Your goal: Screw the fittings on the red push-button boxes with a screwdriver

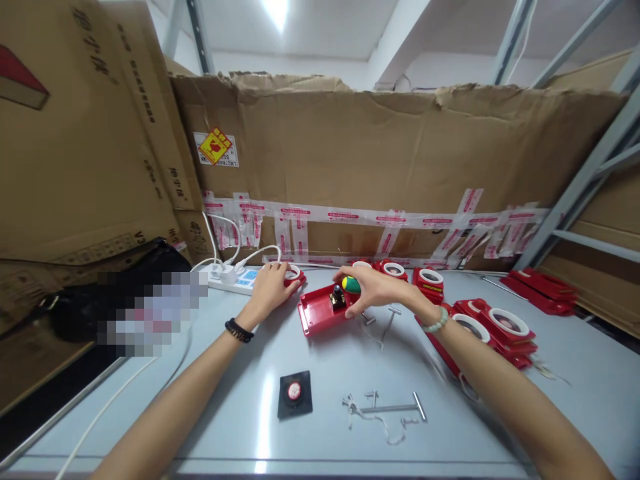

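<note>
Red plastic makes up the shallow tray [316,318] in front of us, lying on the pale table [220,407] between our two hands, with a dark metal part [338,300] standing inside it. Our right hand [374,288] curls around a green-and-yellow handle [351,285] at the tray's right end. Our left hand [273,287] rests beside the power strip [245,290], next to a small red box [299,279]; we cannot tell whether its fingers grip anything. Nearer us lie a black square [304,401] with a round button [295,391] and a metal T-bar [387,408] tangled with string [396,440]. More red boxes [510,327] with white rings sit to our right.
</note>
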Tool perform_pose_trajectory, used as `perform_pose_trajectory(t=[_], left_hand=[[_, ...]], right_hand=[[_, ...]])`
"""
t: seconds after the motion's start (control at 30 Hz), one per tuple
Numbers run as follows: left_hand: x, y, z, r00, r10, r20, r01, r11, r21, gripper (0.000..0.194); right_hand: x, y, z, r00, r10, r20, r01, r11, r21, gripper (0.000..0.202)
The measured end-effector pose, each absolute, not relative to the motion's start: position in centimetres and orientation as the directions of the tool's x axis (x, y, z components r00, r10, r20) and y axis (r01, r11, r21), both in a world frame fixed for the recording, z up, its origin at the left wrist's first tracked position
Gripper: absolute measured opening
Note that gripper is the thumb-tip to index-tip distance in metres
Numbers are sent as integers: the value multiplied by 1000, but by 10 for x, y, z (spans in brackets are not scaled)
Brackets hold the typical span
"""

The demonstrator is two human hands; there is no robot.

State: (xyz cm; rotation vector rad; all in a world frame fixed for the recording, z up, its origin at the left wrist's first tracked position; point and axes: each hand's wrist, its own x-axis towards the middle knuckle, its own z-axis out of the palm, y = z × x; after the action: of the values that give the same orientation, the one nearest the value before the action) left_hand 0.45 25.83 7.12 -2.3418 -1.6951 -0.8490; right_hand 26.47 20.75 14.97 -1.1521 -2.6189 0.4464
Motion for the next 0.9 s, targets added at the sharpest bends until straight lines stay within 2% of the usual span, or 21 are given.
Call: perform_pose_trajectory(t=[0.17,0.27,0.43,0.53,0.67,0.8,0.9], left_hand=[[20,259,61,202,836,510,921,-339,191,25],[20,252,68,247,827,505,899,-390,200,26],[19,221,76,563,753,341,719,-650,247,26],[24,207,69,687,684,245,619,-728,296,33],[28,203,67,712,677,184,605,-726,327,29],[19,194,85,704,701,115,635,-694,339,23],[10,180,101,678,734,-29,692,-625,363,21]], right_hand=[[278,190,142,-646,758,92,655,611,-445,69],[288,176,141,-616,783,86,669,578,-468,68],[300,152,136,-586,809,49,701,537,-470,70],[304,144,130,-575,817,45,704,522,-481,70],[305,143,124,-566,823,54,705,517,-485,70],[306,144,123,-564,823,61,705,519,-484,71],[305,143,125,-572,818,52,706,524,-476,71]])
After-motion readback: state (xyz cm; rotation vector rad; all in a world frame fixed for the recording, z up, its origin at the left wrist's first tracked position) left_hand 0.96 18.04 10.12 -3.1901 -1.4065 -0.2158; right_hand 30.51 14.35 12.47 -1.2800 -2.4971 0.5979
